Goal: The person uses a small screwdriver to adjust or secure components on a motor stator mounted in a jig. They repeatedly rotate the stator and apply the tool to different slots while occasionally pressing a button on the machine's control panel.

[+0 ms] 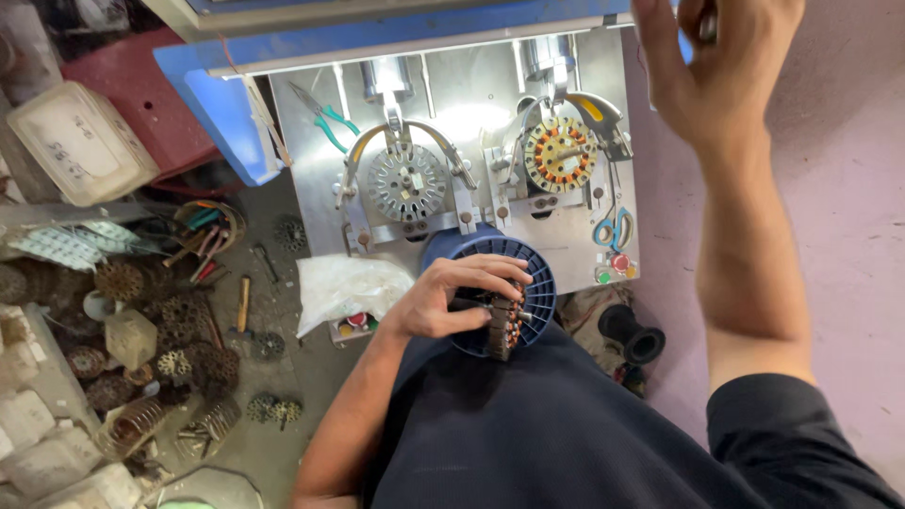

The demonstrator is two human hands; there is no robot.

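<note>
— What does the left hand have hold of?

— A wound stator core, copper coils showing, held on edge against the person's lap. The fingers are curled closed over its top, thumb pinching the near face. Just behind the fingers sits a round blue slotted plastic disc, touching or nearly touching the core.

— And the right hand?

— Raised high, well apart from the core, at the picture's upper edge. Its fingers are bent around something small, but I cannot tell whether they grip it; the frame cuts it off.

— Which way does the core lie?

— Directly under the left fingers, its flat faces turned left and right, its axis running sideways across the lap. The left hand is far nearer to it than the right.

— What lies beyond the fingers?

— A steel winding machine with two stations: one bare grey stator up and left of the fingers, one copper-wound stator up and right. One pair of green-handled pliers and one pair of blue-handled scissors rest on the plate. One white plastic bag lies just left of the hand; many loose stators are heaped farther left.
</note>
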